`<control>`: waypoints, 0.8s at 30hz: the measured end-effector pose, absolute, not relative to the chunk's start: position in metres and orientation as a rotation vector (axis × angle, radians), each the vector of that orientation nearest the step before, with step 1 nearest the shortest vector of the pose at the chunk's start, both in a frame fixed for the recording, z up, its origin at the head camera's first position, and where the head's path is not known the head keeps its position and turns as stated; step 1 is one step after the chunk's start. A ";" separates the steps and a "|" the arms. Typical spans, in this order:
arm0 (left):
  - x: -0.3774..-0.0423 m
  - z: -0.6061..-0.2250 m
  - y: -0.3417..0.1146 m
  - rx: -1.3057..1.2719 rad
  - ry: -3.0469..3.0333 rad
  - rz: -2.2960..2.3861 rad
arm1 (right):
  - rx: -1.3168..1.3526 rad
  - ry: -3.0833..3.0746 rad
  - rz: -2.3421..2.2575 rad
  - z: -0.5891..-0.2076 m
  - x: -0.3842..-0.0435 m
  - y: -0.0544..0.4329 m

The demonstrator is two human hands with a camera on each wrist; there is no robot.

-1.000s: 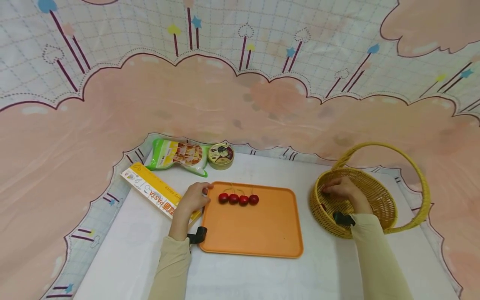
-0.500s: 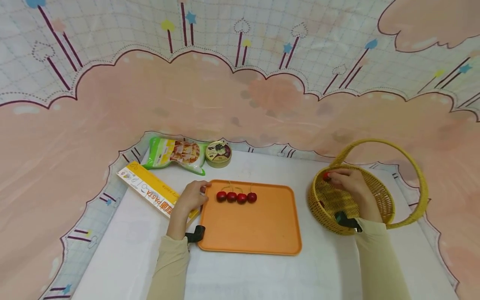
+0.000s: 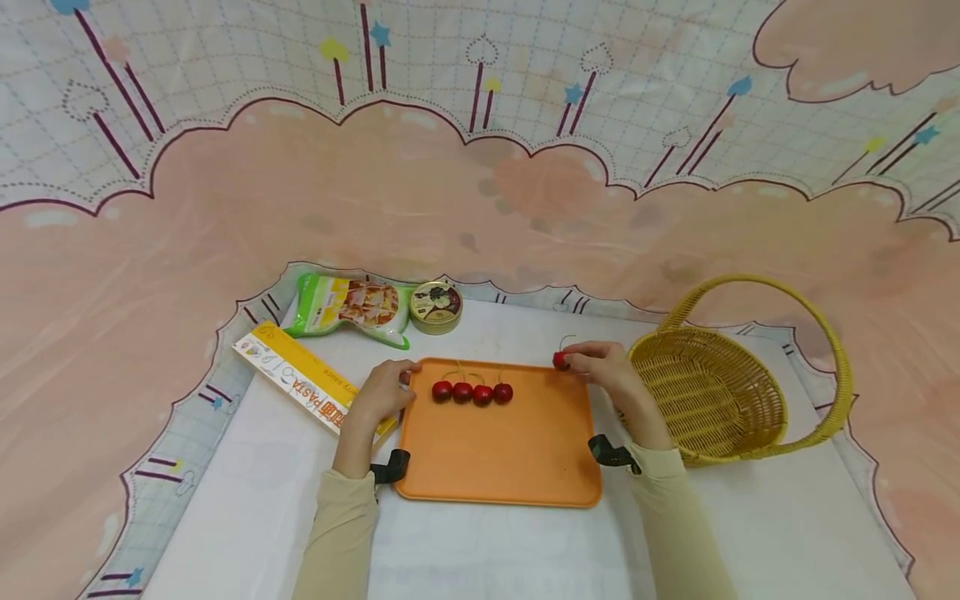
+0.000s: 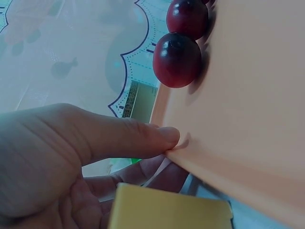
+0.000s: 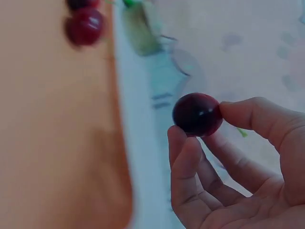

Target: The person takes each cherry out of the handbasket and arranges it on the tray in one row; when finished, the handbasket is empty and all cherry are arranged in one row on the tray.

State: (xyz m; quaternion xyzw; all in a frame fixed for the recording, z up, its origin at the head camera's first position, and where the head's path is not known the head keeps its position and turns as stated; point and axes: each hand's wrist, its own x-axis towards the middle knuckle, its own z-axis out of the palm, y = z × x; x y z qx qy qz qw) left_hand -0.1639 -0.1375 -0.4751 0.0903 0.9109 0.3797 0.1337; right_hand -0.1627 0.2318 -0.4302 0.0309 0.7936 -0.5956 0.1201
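My right hand [image 3: 618,379] pinches a dark red cherry [image 3: 560,361] with a green stem, above the back right corner of the orange tray [image 3: 495,458]. In the right wrist view that cherry [image 5: 198,114] sits between thumb and fingertips. At the tray's left side my left hand [image 3: 381,392] grips the edge; the left wrist view shows the thumb [image 4: 157,138] on top and fingers under the rim. Several cherries [image 3: 482,395] stand in a row along the tray's back part, stems pointing away from me.
A yellow wicker basket [image 3: 697,400] with a tall handle stands right of the tray. A yellow and white pasta box [image 3: 303,371] lies by my left hand. Behind it are a green and yellow food bag [image 3: 356,308] and a round tin [image 3: 437,307].
My right hand has lifted a cherry out of the wicker basket and moved left with it to the tray's back right corner. The left hand stays at the tray's edge.
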 end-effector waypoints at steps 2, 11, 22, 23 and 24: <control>-0.164 -0.475 -0.137 0.266 2.639 1.098 | 0.113 2.297 -1.726 -0.444 -0.163 0.222; -0.163 -0.473 -0.136 0.254 2.634 1.100 | 0.179 2.212 -1.678 -0.477 -0.163 0.201; -0.163 -0.472 -0.137 0.288 2.674 1.089 | 0.183 2.357 -1.514 -0.471 -0.165 0.181; -0.163 -0.473 -0.137 0.288 2.672 1.091 | 0.175 2.386 -1.492 -0.471 -0.166 0.178; -0.163 -0.473 -0.137 0.282 2.667 1.093 | 0.169 2.414 -1.472 -0.471 -0.167 0.176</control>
